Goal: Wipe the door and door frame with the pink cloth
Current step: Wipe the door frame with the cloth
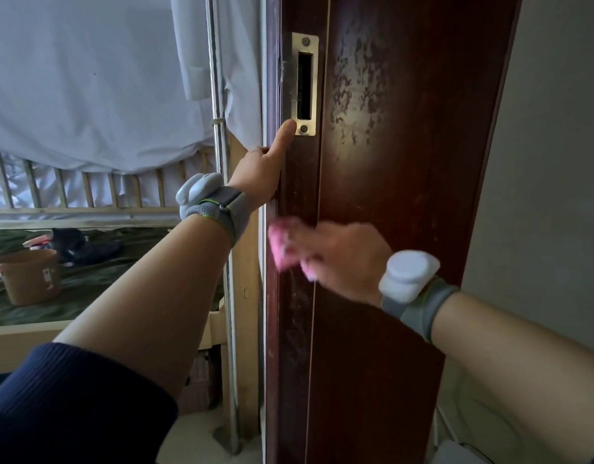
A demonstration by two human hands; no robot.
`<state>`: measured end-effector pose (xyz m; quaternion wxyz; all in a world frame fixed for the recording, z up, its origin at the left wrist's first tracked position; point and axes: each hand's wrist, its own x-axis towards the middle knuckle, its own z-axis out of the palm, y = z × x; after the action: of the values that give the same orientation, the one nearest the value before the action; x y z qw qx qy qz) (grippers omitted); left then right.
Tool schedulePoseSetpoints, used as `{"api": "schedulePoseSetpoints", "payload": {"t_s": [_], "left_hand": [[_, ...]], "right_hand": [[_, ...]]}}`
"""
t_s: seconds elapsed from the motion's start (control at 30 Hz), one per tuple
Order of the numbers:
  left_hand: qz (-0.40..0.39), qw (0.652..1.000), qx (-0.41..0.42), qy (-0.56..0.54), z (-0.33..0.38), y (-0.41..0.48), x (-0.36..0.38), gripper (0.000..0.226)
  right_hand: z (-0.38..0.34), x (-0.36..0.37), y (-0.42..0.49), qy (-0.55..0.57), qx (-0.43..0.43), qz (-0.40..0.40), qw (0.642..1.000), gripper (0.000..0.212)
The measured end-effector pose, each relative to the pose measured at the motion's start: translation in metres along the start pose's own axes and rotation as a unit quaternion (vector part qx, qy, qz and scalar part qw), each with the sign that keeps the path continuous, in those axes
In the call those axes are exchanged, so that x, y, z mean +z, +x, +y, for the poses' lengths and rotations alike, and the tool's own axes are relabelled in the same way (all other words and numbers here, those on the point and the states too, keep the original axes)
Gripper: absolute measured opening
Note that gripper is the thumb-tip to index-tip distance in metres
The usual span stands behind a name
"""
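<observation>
The dark brown door frame runs top to bottom through the middle of the view, with a brass strike plate set in its jamb. My left hand grips the frame's left edge, thumb stretched up to the plate's lower corner; its fingers are hidden behind the edge. Lower down, my right hand holds the crumpled pink cloth against the jamb, and both are blurred by motion. Smeared, patchy marks show on the wood right of the plate. Both wrists wear grey bands with white devices.
Left of the frame stand a metal pole and a bunk bed with a hanging white sheet and wooden slats. A brown tub sits on green bedding. A grey wall borders the frame on the right.
</observation>
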<state>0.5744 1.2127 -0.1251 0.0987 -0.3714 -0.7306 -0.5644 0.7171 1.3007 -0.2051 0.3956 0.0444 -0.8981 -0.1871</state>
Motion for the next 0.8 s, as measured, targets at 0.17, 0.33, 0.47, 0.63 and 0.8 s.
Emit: {"api": "schedulePoseSetpoints", "payload": {"t_s": [0.17,0.33,0.47,0.63,0.8], "left_hand": [[0.014,1.0,0.0,-0.002,-0.002,0.001,0.003,0.062],[0.013,1.0,-0.016,-0.006,-0.001,-0.001,0.004,0.074],[0.025,0.999,-0.021,0.008,0.0,0.0,0.006,0.074],[0.047,0.999,-0.018,-0.006,0.001,-0.001,0.01,0.068],[0.049,0.998,-0.023,-0.014,0.005,-0.008,0.01,0.061]], "right_hand": [[-0.008,0.029,-0.008,-0.059,0.016,0.03,0.998,0.052],[-0.017,0.029,-0.029,-0.021,-0.094,-0.132,0.987,0.052],[0.002,-0.005,0.004,-0.03,0.019,0.067,0.997,0.049],[-0.012,0.044,-0.023,-0.032,-0.001,0.035,0.999,0.049],[-0.019,0.039,-0.051,0.085,-0.042,-0.168,0.981,0.053]]}}
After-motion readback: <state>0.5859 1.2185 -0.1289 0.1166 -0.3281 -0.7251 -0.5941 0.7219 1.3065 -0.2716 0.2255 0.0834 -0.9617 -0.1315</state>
